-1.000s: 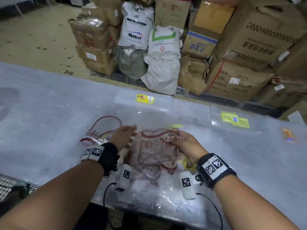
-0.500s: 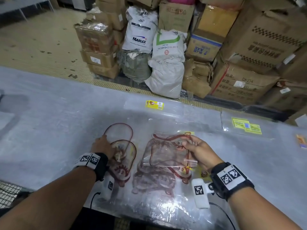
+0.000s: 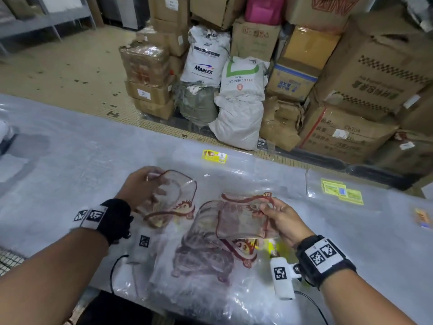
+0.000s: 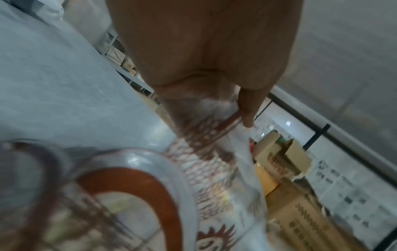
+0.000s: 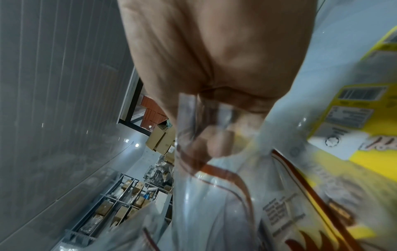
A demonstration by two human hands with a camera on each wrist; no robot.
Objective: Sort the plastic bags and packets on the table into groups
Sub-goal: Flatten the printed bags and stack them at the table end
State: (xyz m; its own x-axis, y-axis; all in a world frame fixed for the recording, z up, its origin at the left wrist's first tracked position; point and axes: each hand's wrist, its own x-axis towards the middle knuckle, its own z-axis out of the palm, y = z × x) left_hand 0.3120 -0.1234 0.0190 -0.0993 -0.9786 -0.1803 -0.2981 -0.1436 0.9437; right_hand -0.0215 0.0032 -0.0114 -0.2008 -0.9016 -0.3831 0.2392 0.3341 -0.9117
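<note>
The left hand [image 3: 140, 187] pinches a clear red-printed bag [image 3: 174, 200] by its top edge, the bag hanging toward 4 o'clock of the hand above the counter [image 3: 70, 160]. The right hand [image 3: 282, 219] grips a second printed bag [image 3: 241, 219], which extends toward 9 o'clock above a pile of bags [image 3: 203, 256].

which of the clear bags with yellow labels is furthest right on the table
The clear bag with the double yellow-green label, lying flat beyond the right hand; the other bag, with one small yellow label, lies further left.
</note>
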